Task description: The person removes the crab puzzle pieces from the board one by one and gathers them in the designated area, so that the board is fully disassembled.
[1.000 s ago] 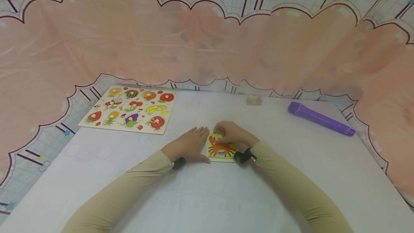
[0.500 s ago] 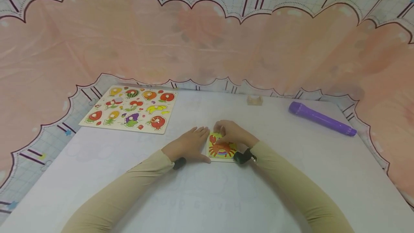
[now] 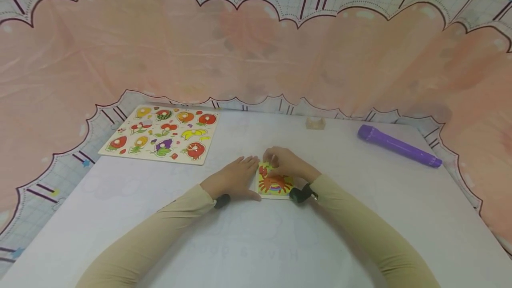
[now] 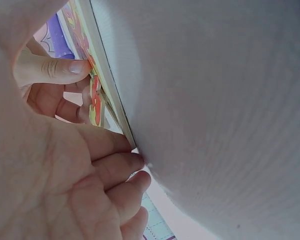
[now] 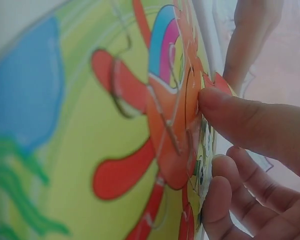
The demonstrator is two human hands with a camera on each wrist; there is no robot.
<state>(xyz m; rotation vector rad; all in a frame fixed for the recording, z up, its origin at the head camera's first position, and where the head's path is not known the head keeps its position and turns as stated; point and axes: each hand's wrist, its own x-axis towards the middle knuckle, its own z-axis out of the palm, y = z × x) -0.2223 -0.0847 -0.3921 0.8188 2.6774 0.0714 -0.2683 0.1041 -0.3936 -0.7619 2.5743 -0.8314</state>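
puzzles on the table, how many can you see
2: the crab puzzle, beside the left hand and partly covered by the right hand; the fruit puzzle, far left on the table. No other shows.

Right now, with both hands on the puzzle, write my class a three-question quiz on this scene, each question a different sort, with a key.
1. Multiple choice. On the crab puzzle, what colour are the crab's legs?
A) blue
B) red
C) purple

2. True or false. The purple microphone-shaped object lies toward the person's right, and the fruit board toward their left.

3. Short answer. Which hand pinches a piece of the crab puzzle, and which touches the puzzle's edge?

Key
1. B
2. True
3. The right hand pinches the piece; the left hand touches the edge.
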